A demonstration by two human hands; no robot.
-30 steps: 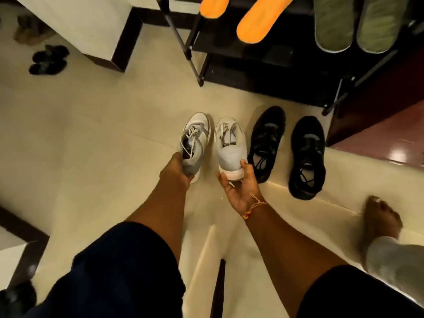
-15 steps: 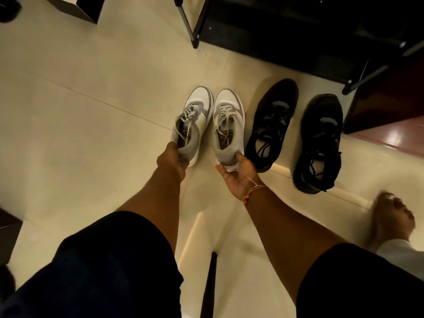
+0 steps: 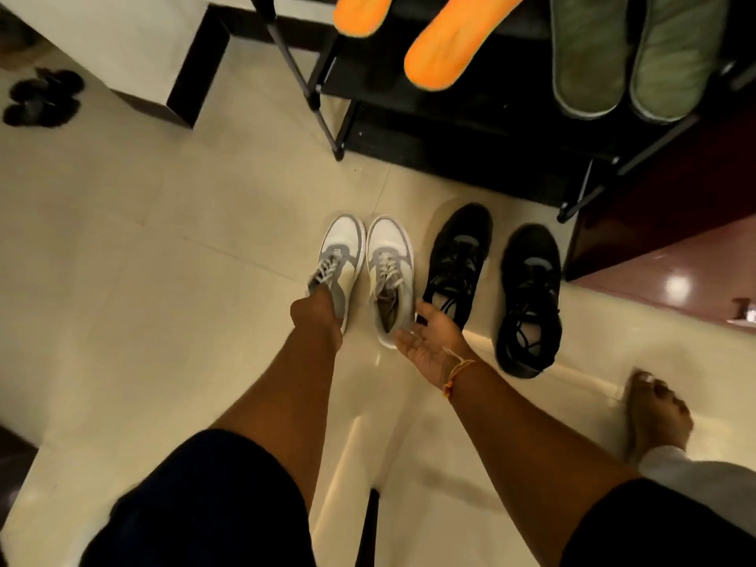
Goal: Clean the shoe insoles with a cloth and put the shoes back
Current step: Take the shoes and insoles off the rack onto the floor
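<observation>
A grey-and-white pair of shoes stands side by side on the cream tiled floor, toes pointing away from me. My left hand (image 3: 317,321) grips the heel of the left grey shoe (image 3: 343,255), its fingers hidden inside the opening. My right hand (image 3: 427,343), palm up, holds the heel of the right grey shoe (image 3: 390,272) between thumb and fingers. Two orange insoles (image 3: 452,47) and two green insoles (image 3: 591,55) lie on the black shoe rack (image 3: 327,116) at the top. No cloth is in view.
A black pair of shoes (image 3: 458,263) stands just right of the grey pair. A bare foot (image 3: 656,411) is at the right, black sandals (image 3: 41,98) at the far left. A white block (image 3: 122,43) flanks the rack; a dark red surface (image 3: 654,255) lies right.
The grey shoes have come down from a tilted hold and now stand level and parallel on the floor. Both hands stay at the heels. The view has tilted back up to the rack.
</observation>
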